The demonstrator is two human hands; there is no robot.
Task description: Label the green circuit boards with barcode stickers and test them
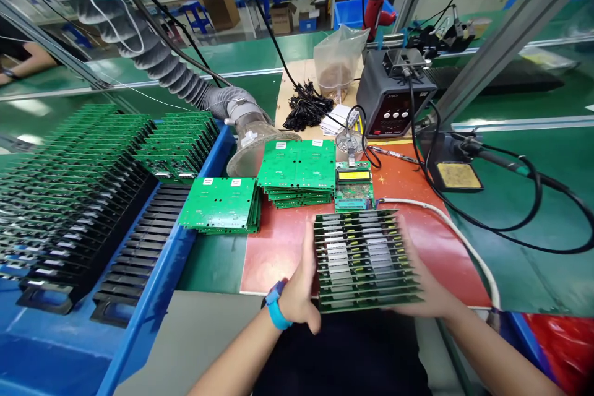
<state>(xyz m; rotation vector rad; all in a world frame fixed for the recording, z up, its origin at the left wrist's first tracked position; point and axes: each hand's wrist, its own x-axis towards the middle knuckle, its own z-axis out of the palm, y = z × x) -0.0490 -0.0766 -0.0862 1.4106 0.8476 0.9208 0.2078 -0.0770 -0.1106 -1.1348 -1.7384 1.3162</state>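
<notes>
Between my two hands, a block of several parallel green circuit boards (366, 260) is held over the front edge of the red mat (273, 253). My left hand (299, 284) presses its left side, the thumb toward me. On the right side is my right hand (429, 278), slightly blurred and partly hidden behind the boards. Just beyond the block lies a small board with a yellow display (353, 180). Two stacks of green boards lie flat: a taller one (297, 164) and a lower one (220, 203) to its left.
At left, a blue bin (153, 297) holds rows of upright boards (69, 179) in black racks. A fume hose (245, 117) hangs behind the stacks. Back right stand a soldering station (387, 105) and an iron holder (457, 173). A white cable (445, 216) curves across the mat's right side.
</notes>
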